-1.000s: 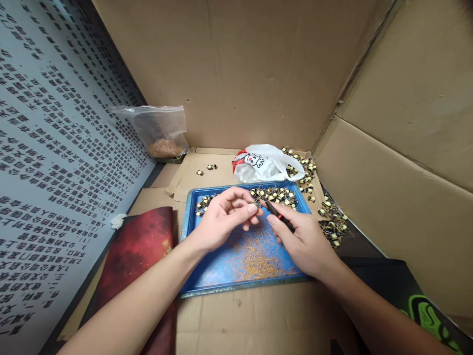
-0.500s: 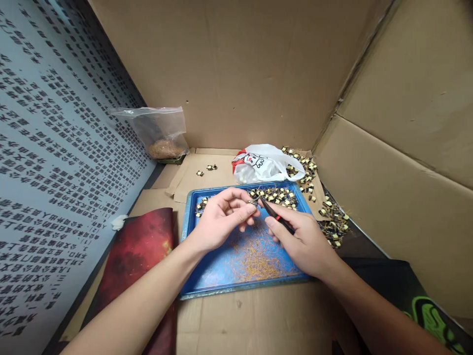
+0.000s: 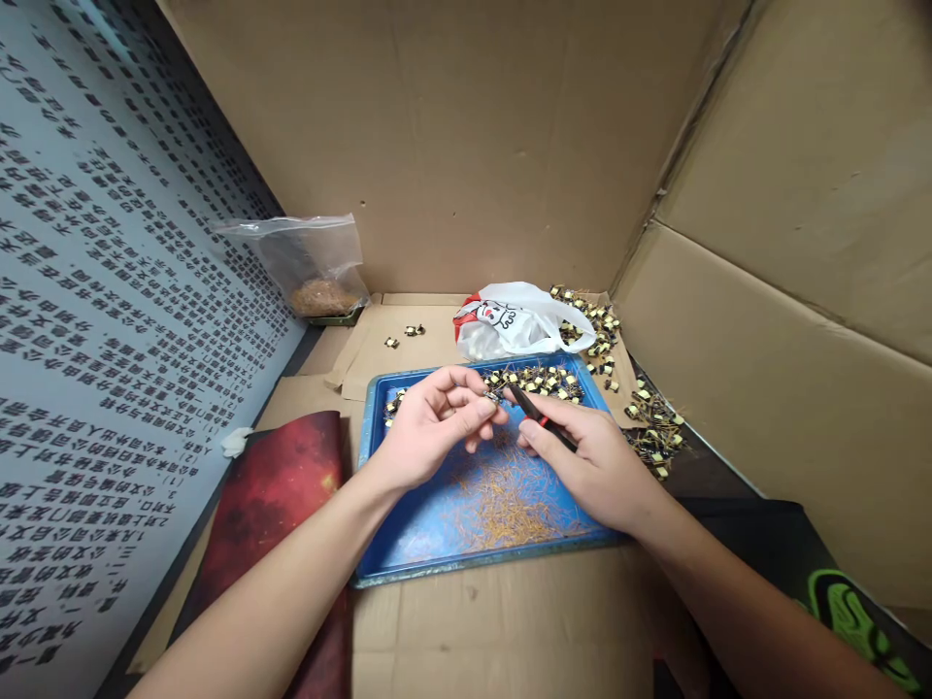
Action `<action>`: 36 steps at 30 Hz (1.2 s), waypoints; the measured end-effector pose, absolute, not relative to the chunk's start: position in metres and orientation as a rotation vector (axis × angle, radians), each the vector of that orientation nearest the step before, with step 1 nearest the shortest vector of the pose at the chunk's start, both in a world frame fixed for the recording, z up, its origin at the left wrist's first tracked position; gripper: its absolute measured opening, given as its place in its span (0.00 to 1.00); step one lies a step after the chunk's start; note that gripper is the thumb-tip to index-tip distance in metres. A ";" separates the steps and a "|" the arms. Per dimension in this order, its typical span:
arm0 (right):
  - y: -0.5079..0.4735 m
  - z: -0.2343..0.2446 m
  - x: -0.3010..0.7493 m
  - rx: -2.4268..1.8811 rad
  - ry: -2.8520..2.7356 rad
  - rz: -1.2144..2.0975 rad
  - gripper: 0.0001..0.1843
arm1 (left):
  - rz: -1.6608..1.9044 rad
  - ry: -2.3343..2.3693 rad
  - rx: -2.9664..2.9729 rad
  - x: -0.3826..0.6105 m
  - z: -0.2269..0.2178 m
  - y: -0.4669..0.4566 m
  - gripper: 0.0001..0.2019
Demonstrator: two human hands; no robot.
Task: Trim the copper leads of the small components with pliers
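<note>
Over a blue tray [image 3: 408, 568], my left hand [image 3: 437, 427] pinches a small transformer [image 3: 493, 396] between thumb and fingers. My right hand [image 3: 582, 461] is closed around black cutting pliers with red trim [image 3: 543, 419], whose tip points at the transformer. Whether the jaws touch its wires is too small to tell. Many clipped copper wire ends [image 3: 510, 515] lie in the tray below my hands. At the tray's far side sit several transformers [image 3: 539, 382] with black and pale yellow bodies; my left hand hides part of that row.
A white plastic bag [image 3: 520, 320] stands behind the tray. More transformers with long wires [image 3: 655, 427] are heaped to the right. A clear zip bag [image 3: 320, 267] of copper scraps is at back left. A red patterned mat [image 3: 281, 485] lies left. Cardboard walls enclose the back and right.
The pliers have shifted slightly left and upward with my right hand. My left hand keeps its pinch on the transformer. The whole view has moved a little.
</note>
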State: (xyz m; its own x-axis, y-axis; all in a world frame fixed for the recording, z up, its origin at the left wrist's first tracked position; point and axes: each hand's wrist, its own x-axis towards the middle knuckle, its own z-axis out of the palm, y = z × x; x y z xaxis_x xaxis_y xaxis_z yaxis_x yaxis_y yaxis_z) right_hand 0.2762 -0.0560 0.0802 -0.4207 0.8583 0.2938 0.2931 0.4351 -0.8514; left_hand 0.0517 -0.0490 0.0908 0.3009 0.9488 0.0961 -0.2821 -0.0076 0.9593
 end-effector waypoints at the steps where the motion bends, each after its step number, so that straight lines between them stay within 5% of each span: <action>1: -0.057 0.081 0.276 -0.970 -1.923 0.952 0.23 | 1.122 0.747 1.168 0.052 0.091 -0.049 0.17; 23: -0.054 0.078 0.280 -1.284 -1.832 0.877 0.26 | 1.165 0.749 1.258 0.048 0.094 -0.053 0.16; 28: -0.051 0.076 0.279 -0.978 -1.948 0.868 0.23 | 1.130 0.798 1.293 0.046 0.091 -0.048 0.18; 36: -0.057 0.077 0.276 -1.062 -1.900 0.940 0.23 | 1.045 0.730 1.391 0.053 0.096 -0.058 0.14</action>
